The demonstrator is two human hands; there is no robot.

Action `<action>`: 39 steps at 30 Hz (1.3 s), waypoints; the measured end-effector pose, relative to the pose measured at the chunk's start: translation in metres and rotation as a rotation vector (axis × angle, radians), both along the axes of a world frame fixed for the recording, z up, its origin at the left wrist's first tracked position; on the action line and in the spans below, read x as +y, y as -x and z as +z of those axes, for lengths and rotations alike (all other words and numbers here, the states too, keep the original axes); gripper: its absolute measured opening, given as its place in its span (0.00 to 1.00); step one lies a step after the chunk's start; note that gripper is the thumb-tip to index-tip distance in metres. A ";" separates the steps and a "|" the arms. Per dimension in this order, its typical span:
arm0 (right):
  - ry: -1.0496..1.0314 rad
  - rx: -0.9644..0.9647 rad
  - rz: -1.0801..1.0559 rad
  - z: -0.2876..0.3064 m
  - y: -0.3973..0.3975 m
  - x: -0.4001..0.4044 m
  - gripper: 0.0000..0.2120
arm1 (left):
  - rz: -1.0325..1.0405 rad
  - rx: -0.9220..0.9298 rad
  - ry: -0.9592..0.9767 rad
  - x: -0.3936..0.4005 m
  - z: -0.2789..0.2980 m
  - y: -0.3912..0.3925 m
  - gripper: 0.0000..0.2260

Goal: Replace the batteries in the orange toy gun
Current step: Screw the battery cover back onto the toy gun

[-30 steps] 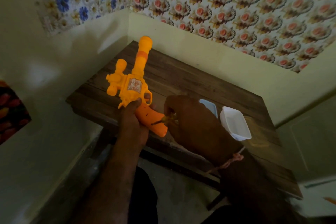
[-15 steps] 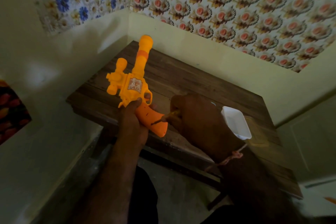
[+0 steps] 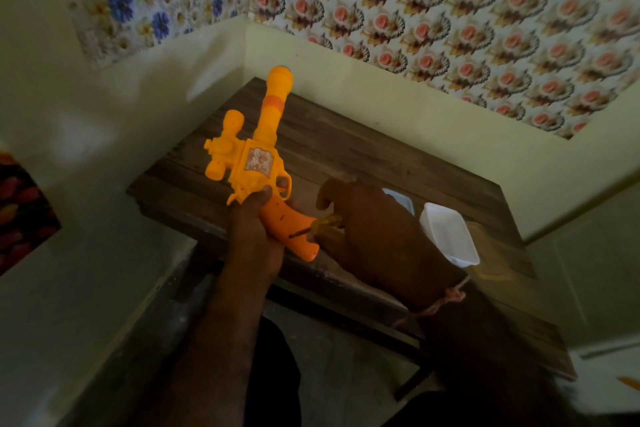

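The left hand (image 3: 252, 236) is gripping the gun (image 3: 258, 166); the right hand (image 3: 374, 229) is gripping a screwdriver (image 3: 313, 227), whose tip could be slipping off the screw.

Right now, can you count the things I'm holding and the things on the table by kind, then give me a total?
Orange toy gun, held by the left hand at the grip: 1
Screwdriver, in the right hand: 1
White trays on the wooden table: 2
Total: 4
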State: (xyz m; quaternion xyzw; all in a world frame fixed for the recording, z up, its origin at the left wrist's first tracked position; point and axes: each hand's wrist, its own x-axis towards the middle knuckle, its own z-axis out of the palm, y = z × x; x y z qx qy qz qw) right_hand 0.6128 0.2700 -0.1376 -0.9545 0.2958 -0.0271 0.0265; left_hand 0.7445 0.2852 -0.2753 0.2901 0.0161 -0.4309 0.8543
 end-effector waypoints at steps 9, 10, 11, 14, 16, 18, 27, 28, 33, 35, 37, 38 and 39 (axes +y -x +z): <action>0.006 0.019 0.023 0.001 -0.001 0.000 0.12 | 0.003 0.017 -0.010 0.000 -0.003 -0.001 0.26; -0.010 0.018 0.024 0.001 0.000 0.001 0.12 | 0.004 0.028 -0.004 -0.001 -0.003 -0.001 0.24; -0.022 0.027 0.027 0.001 0.000 0.001 0.11 | 0.005 0.028 -0.002 0.000 -0.004 0.000 0.23; -0.021 0.037 0.035 0.003 -0.002 0.000 0.07 | -0.009 0.010 -0.006 0.001 -0.002 -0.001 0.31; -0.002 0.028 0.027 0.002 -0.002 0.000 0.12 | -0.018 0.012 -0.017 0.002 -0.001 -0.002 0.34; -0.017 -0.006 0.025 -0.001 -0.001 0.001 0.14 | -0.026 0.014 0.009 0.001 -0.004 -0.002 0.31; -0.054 0.003 0.016 -0.001 -0.003 0.001 0.13 | -0.010 0.027 -0.013 0.002 0.001 -0.001 0.34; -0.075 -0.013 0.017 -0.002 -0.002 0.002 0.14 | -0.008 0.030 -0.020 0.001 -0.001 -0.001 0.34; -0.087 -0.019 0.022 -0.001 -0.002 0.003 0.07 | 0.016 0.027 -0.019 0.000 -0.001 -0.002 0.32; -0.053 -0.022 0.012 -0.001 -0.003 0.002 0.10 | -0.007 0.010 -0.025 0.002 0.001 -0.001 0.35; -0.067 -0.048 0.018 -0.002 -0.003 0.002 0.12 | -0.008 0.013 -0.026 0.003 0.001 -0.001 0.33; -0.078 -0.049 0.020 -0.002 -0.002 0.003 0.15 | 0.000 0.011 -0.018 0.002 0.000 -0.002 0.30; -0.080 -0.039 0.021 -0.001 -0.001 0.004 0.17 | 0.004 0.011 -0.010 0.002 0.000 -0.001 0.27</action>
